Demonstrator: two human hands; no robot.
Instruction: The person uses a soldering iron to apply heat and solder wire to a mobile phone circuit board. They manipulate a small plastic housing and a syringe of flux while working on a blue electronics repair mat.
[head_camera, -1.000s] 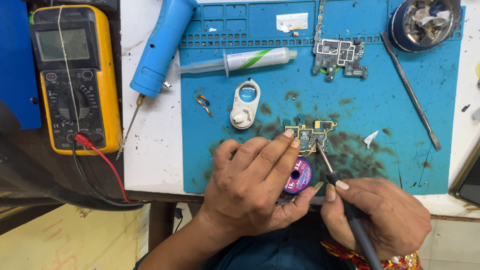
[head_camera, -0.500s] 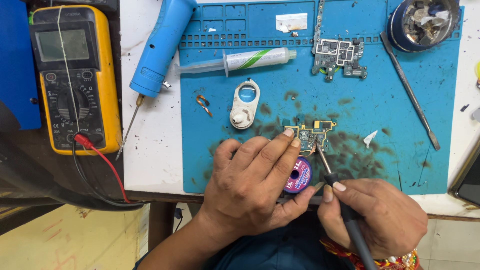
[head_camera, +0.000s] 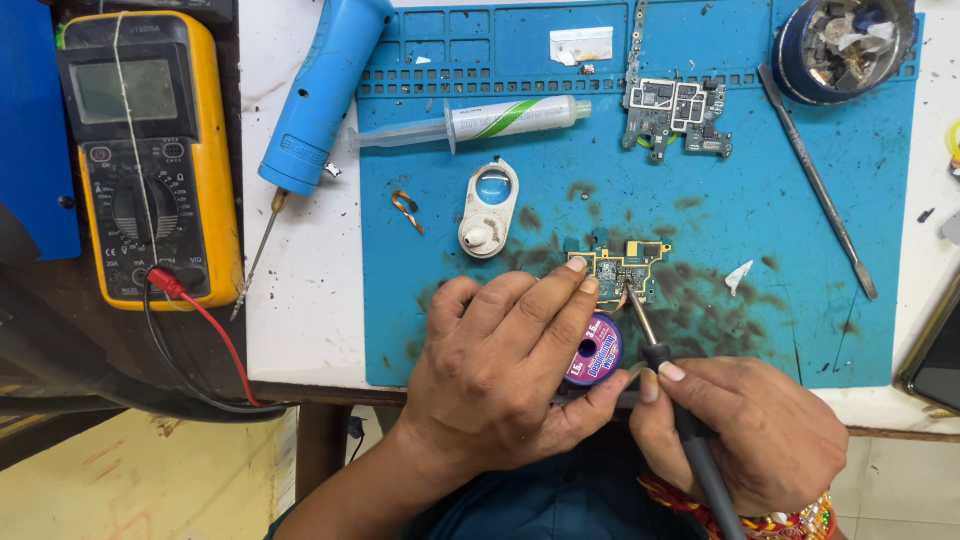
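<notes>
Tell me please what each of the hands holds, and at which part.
The right hand holds a soldering iron by its dark handle, tip on the small circuit board. The left hand presses that board with its fingertips and holds a purple wick spool.

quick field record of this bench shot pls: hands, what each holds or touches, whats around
surface: blue work mat on a white table
left hand: fingertips press on a small circuit board; a purple wick spool sits under the fingers
right hand: grips a soldering iron, tip at the small board
upper mat: second circuit board, syringe, white loupe, metal spudger, round tin
left of the mat: yellow multimeter, blue desoldering pump
</notes>
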